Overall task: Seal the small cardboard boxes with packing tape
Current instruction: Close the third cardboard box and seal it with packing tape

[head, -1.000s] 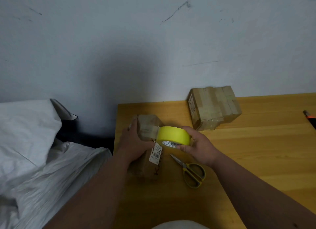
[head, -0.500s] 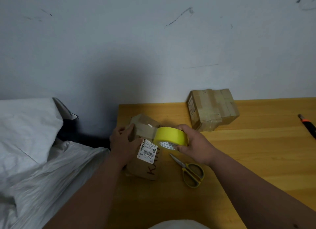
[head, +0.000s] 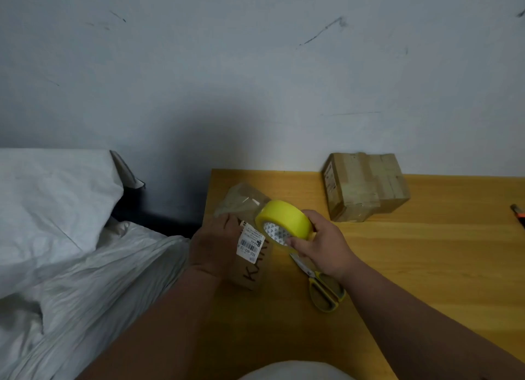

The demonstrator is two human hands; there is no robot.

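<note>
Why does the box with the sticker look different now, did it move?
Yes. The box has been tipped over toward the person, against the scissors that stayed put. Its sticker and writing now face up.

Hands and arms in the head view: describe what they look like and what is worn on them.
The left hand and right hand are bare, without gloves, rings or a watch. Both forearms are bare as far as the bottom of the frame; no sleeve shows. No markings are visible.
</note>
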